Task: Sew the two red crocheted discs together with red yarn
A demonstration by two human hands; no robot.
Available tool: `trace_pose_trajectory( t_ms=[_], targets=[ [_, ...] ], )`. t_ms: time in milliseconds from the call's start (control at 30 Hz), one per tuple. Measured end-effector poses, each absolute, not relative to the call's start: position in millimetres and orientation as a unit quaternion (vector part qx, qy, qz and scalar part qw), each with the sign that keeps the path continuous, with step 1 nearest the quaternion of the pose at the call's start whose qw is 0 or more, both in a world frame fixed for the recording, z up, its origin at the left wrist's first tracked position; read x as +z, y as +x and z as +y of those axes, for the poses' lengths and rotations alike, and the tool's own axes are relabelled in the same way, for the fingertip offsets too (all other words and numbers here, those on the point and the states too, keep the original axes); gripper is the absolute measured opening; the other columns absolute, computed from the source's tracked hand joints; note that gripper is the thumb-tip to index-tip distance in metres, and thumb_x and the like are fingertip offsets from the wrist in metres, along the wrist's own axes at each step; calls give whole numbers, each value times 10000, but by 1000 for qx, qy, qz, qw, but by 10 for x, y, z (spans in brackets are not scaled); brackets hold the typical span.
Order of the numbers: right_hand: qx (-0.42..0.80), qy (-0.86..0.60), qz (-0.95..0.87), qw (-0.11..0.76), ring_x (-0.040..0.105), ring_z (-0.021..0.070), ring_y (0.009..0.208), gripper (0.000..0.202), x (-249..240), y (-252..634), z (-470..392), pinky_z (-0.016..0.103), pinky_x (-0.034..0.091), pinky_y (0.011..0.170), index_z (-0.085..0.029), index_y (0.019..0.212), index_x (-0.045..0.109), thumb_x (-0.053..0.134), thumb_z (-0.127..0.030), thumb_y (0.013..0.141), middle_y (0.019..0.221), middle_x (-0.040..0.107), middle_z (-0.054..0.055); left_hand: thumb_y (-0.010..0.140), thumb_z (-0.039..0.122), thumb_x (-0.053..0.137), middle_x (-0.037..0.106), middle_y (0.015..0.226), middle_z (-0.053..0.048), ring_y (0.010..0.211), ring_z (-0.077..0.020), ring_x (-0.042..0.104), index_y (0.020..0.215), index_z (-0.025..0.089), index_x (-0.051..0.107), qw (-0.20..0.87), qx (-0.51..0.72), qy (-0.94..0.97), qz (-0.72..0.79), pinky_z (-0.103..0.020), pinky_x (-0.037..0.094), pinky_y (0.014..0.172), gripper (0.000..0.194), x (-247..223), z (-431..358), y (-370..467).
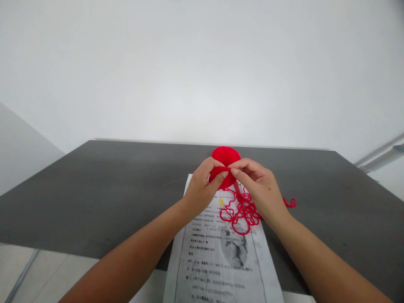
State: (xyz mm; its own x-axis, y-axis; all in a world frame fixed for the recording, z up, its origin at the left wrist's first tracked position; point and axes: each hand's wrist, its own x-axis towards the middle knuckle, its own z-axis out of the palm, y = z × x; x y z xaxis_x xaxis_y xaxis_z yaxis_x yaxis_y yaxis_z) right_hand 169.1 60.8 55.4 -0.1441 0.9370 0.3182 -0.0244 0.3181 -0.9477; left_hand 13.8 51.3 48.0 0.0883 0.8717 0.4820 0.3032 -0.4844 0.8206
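Note:
A red knitted or crocheted piece (224, 155) is held up between both hands above the dark table. My left hand (203, 183) pinches its near edge, thumb in front and fingers behind. My right hand (260, 183) has thumb and forefinger closed on the same edge, just right of the left thumb. Loose, tangled red yarn (246, 210) lies below on a printed sheet (217, 269), partly behind the right hand. Something small and yellow (221, 202) is on the sheet, left of the yarn.
The dark grey table (94, 193) reaches back to a white wall (202, 75). The sheet hangs over the table's near edge. A short end of red yarn (290, 203) shows right of the right wrist. Pale floor tiles (47, 269) are visible at the lower left.

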Motion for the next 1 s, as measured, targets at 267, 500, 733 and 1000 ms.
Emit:
trace_pose_trajectory(
  t_ms=[267, 500, 733, 1000],
  targets=[
    [440, -378, -620, 528, 570, 139, 727, 130, 569, 1695, 600, 275, 440, 715, -185, 758, 683, 673, -297, 823, 765, 662, 2, 887, 193, 545, 549, 748, 15, 716, -132, 505, 781, 190, 550, 267, 521, 691, 423, -274, 405, 696, 106, 481, 519, 140],
    [429, -377, -624, 533, 559, 133, 700, 116, 561, 1692, 608, 265, 439, 689, -188, 723, 658, 661, -266, 809, 727, 646, -7, 891, 205, 546, 554, 749, 17, 707, -130, 500, 783, 192, 547, 270, 520, 694, 419, -269, 403, 687, 109, 471, 511, 149],
    [425, -380, -623, 536, 569, 135, 692, 89, 563, 1678, 610, 264, 442, 674, -190, 742, 675, 660, -258, 797, 731, 658, -5, 873, 190, 553, 545, 735, 17, 715, -135, 506, 760, 192, 541, 272, 517, 693, 423, -274, 404, 697, 114, 477, 510, 144],
    [435, -378, -616, 537, 567, 126, 688, 99, 545, 1681, 614, 253, 441, 672, -186, 735, 673, 676, -266, 793, 730, 657, -8, 864, 185, 551, 536, 723, 22, 710, -135, 506, 754, 194, 536, 278, 515, 689, 429, -273, 410, 702, 111, 482, 518, 149]
  ],
)
